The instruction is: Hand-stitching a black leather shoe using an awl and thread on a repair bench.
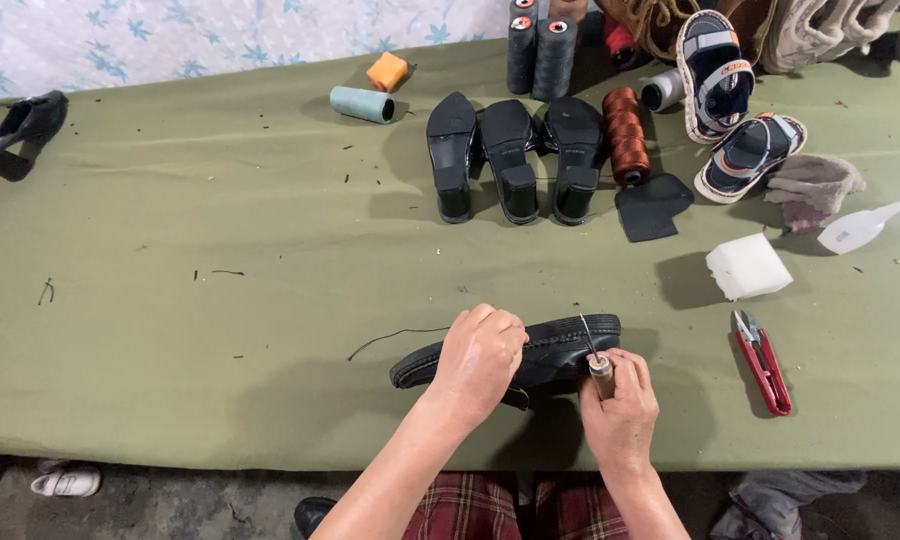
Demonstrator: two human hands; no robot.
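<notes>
A black shoe [560,345] lies on its side near the front edge of the green cloth-covered table [220,330]. My left hand [482,355] is clamped over its middle, pressing it down. My right hand [622,405] grips a wooden-handled awl [599,368]; the thin metal needle points up and left against the shoe's edge by the sole. A black thread [395,337] trails from the shoe to the left across the cloth.
Red-handled snips [764,362] lie right of the shoe, a white foam block [748,266] behind them. Farther back stand black heeled soles [515,155], thread spools [625,135], two sandals [730,110], a teal spool [362,103] and a grey rag [812,185].
</notes>
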